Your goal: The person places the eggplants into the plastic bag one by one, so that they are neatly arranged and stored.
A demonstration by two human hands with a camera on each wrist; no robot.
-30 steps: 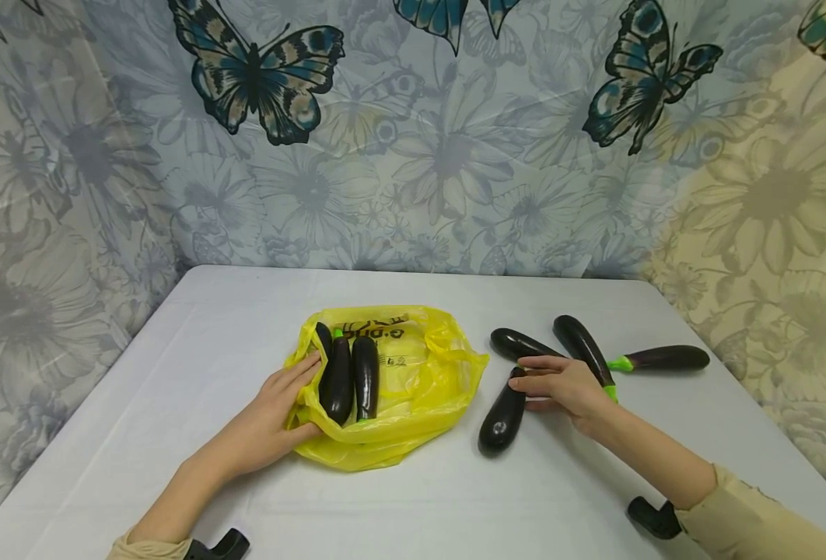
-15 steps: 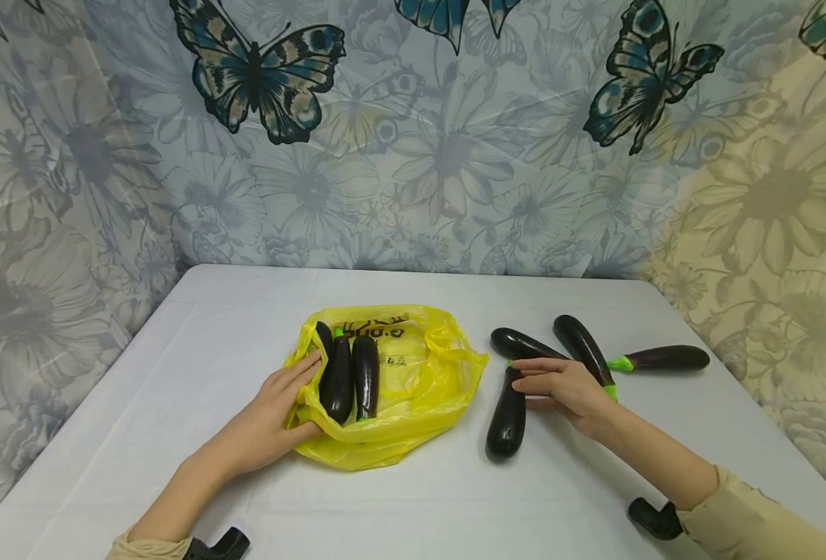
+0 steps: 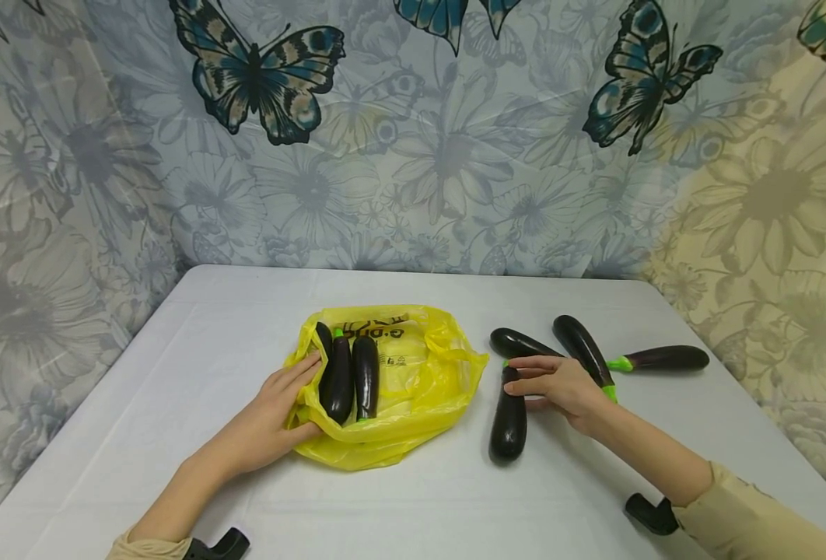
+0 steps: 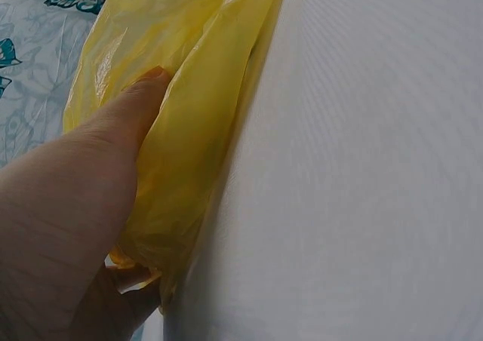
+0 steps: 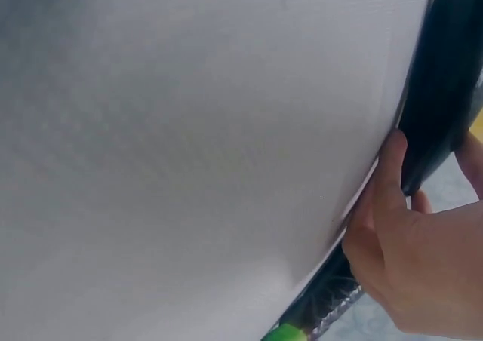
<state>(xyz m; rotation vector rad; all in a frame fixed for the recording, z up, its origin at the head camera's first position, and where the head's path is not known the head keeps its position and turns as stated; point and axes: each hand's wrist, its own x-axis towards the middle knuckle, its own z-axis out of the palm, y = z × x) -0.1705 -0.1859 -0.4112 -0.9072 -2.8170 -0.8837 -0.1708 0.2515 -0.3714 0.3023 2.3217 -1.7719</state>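
A yellow plastic bag [image 3: 423,393] lies on its side, mouth toward the left, with several dark eggplants [image 3: 339,381] showing inside. My left hand [image 3: 269,420] holds the edge of its opening, fingers on the far side and thumb on the near side. In the left wrist view the thumb lies against the yellow film [image 4: 192,152]. To the right of the bag, my right hand [image 3: 560,389] grips an eggplant [image 3: 508,428] near its green stem end. Thumb and fingers stand on either side of this eggplant [image 5: 445,77] in the right wrist view.
Beyond the right hand lie three more eggplants: one partly behind the hand [image 3: 521,341], one slanting [image 3: 581,346] and one pointing right [image 3: 672,358]. A white cloth covers the table [image 3: 385,513]. A butterfly-patterned curtain [image 3: 455,194] hangs behind it.
The eggplant in my right hand has swung its thick end slightly to the right, so it now lies more nearly straight toward me. My left hand and the bag have not moved.
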